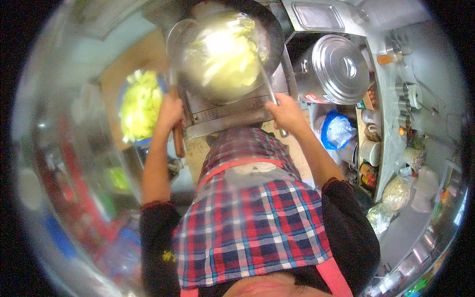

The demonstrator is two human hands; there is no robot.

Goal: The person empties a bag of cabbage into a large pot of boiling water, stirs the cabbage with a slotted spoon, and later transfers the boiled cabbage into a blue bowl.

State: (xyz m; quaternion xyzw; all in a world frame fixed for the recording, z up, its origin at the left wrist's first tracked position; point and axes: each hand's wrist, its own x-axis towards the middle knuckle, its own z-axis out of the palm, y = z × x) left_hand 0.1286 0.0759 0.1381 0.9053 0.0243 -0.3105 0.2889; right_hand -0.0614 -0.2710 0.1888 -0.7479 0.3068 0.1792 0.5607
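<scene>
Chopped pale green leafy vegetables [222, 55] fill a large dark wok [272, 29] on the stove, blurred by steam or motion. My left hand [172, 111] is closed around a brown wooden handle [179, 141]; a blurred round utensil rim joined to it lies at the wok's left side, its exact kind unclear. In my right hand [285, 113] is a long metal handle [269, 83], whose far end goes into the vegetables. A blue-rimmed container [143, 142] heaped with more of the cut greens [141, 105] stands left of my left forearm.
A large lidded steel stockpot [341, 70] stands right of the wok, with a metal tray [318, 16] beyond it. Nearer on the right is a blue bag-lined bucket [336, 130]. A shelf [389, 148] farther right carries metal cups, containers and bagged food.
</scene>
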